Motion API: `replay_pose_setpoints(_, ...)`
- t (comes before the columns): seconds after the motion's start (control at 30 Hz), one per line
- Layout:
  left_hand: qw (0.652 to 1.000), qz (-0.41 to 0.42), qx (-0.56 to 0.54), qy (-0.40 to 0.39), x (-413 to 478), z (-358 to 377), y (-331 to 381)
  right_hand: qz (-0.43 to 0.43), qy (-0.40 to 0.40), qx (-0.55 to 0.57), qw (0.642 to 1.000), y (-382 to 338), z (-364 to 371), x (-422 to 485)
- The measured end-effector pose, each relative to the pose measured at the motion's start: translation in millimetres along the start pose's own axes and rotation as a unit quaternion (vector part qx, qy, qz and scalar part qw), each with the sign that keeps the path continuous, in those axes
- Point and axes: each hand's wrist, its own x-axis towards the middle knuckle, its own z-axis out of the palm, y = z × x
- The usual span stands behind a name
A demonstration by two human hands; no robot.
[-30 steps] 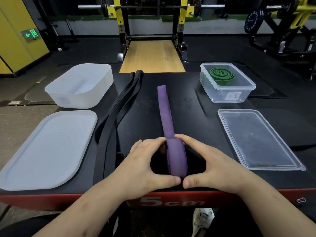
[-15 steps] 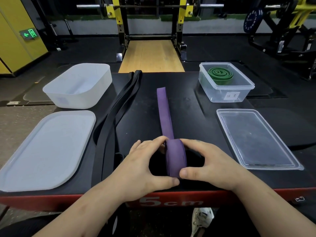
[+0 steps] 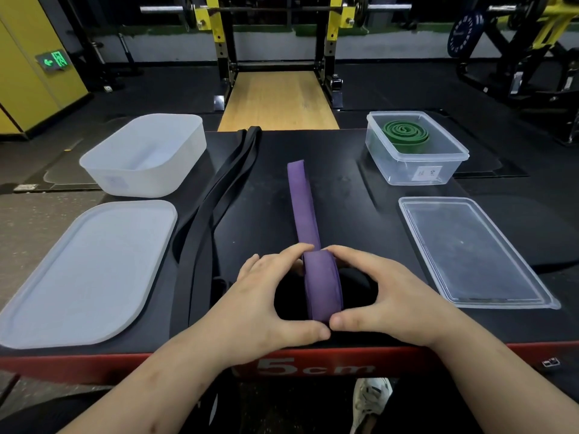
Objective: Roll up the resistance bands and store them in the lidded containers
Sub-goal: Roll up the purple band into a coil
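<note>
Item under handling: purple band (image 3: 321, 286). Its near part is wound into a roll standing on edge at the near middle of the black surface (image 3: 360, 214). The unrolled tail lies flat and runs straight away from the roll toward the far side.

Left hand (image 3: 266, 302): fingers (image 3: 294, 252) curled over the top left of the roll, thumb pressed against its near lower edge. Grasping the purple band.

Right hand (image 3: 394, 302): mirrors the left, fingers curled over the top right of the roll, thumb at the near lower edge. The two thumb tips almost meet in front of the roll. Also grasping the purple band.

Black band (image 3: 219, 198): unrolled, lying as a long loop on the surface just left of the purple band, from the far edge to the near edge.

Green band (image 3: 405, 136): rolled into a coil, lying flat inside the clear container (image 3: 416, 170) at the far right. The container is uncovered; it carries a small label on its near wall, too small to read.

Clear lid (image 3: 470, 252): flat on the surface, just in front of the clear container.

White container (image 3: 144, 155): far left, uncovered, overhanging the surface's left edge.

White lid (image 3: 84, 270): flat, in front of the white container, also overhanging the left edge.

The front edge of the surface is red and marked "5cm" (image 3: 313, 366).
</note>
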Motion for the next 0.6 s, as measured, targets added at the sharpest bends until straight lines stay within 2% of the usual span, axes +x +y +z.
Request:
replay_pose_setpoints(0.17,1.0,0.004,0.007,0.017,2.5,0.6,2.3,-0.003,0.007,0.007,1.0,-1.1,1.8,1.7)
replay_pose_setpoints(0.37,0.999,0.008,0.022,0.043,6.9,3.0,0.5,-0.006,-0.024,-0.017,1.0,0.6,-0.4,0.1)
replay_pose_setpoints(0.6,0.999,-0.016,-0.012,0.027,5.5,-0.1,-2.1,0.007,-0.005,-0.002,1.0,-1.2,1.7,4.3)
